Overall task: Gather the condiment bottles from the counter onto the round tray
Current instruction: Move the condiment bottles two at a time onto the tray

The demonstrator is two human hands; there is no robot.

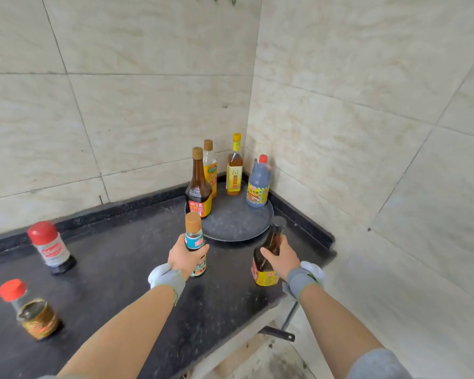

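A dark round tray (238,224) sits in the counter's far corner. On it stand a brown bottle (198,187), a pale yellow-labelled bottle (210,165), an amber oil bottle with a yellow cap (234,170) and a grey red-capped jug (258,184). My left hand (185,255) grips a small bottle with a tan cap and teal label (195,236), upright, just short of the tray's near edge. My right hand (282,257) grips a dark brown bottle with a black cap and yellow label (267,258), tilted, beside the tray's near right rim.
Two red-capped bottles stand on the black counter (115,269) at the left: a grey-labelled one (51,247) and a squat jar (30,310) nearer me. Tiled walls close the corner behind and to the right. The counter's right edge drops off below my right arm.
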